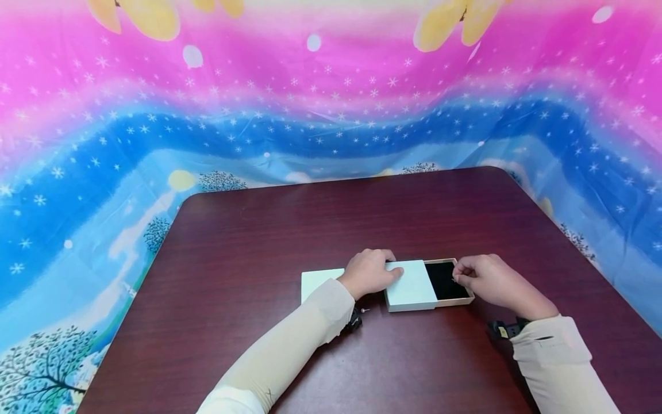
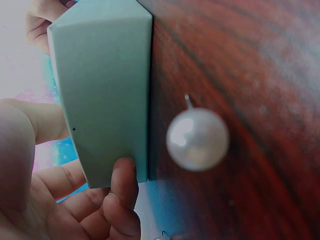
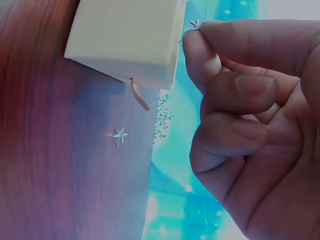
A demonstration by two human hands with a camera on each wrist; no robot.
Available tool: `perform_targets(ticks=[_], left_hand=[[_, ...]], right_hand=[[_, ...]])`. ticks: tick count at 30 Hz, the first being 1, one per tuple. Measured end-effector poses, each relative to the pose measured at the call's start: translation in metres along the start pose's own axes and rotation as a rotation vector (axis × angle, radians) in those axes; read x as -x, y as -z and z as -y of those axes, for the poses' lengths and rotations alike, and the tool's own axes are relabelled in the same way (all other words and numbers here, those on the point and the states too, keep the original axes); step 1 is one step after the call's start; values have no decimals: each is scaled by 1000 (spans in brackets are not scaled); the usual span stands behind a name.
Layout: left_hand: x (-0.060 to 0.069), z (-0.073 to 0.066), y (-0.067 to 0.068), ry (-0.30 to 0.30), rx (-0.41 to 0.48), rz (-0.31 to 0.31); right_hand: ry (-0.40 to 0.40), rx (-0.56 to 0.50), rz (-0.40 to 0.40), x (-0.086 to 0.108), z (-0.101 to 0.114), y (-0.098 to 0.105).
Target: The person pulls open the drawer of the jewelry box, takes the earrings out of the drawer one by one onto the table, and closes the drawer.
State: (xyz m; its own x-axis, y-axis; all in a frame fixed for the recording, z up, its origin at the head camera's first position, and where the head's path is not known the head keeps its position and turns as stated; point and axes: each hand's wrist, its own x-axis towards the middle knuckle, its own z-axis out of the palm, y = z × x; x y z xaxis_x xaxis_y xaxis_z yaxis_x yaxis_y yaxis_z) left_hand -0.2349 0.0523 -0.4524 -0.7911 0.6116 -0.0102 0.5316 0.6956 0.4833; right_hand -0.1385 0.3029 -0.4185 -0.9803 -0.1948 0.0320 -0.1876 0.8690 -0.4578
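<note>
A pale mint slide-out box [image 1: 411, 287] lies on the table, its drawer [image 1: 455, 301] pulled partly out to the right and lined in black. My left hand [image 1: 368, 271] grips the left end of the box, with the thumb on top and fingertips against the end wall. Between thumb and index finger, my right hand [image 1: 486, 277] pinches a small star-shaped stud earring [image 3: 195, 25] above the drawer's right side. Another star stud earring [image 3: 120, 136] lies on the table. A pearl stud earring [image 2: 197, 139] rests beside the box, its post visible.
A second pale mint box or lid [image 1: 316, 280] lies to the left, partly hidden by my left arm. Part of another pearl [image 2: 161, 238] shows at the left wrist view's lower edge. A ribbon tab [image 3: 140, 95] hangs from the drawer. The dark wooden table [image 1: 310, 224] meets a printed cloth.
</note>
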Motion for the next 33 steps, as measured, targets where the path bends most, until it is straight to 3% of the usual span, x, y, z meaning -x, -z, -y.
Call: perform_targets(ticks=[14,33], left_hand=[[0,0,-1,-7,-15,-7],[0,1,0,-15,-26,-16]], right_hand=[[14,50,-23,2,-9,3],[-42,77,-26,10,-17,8]])
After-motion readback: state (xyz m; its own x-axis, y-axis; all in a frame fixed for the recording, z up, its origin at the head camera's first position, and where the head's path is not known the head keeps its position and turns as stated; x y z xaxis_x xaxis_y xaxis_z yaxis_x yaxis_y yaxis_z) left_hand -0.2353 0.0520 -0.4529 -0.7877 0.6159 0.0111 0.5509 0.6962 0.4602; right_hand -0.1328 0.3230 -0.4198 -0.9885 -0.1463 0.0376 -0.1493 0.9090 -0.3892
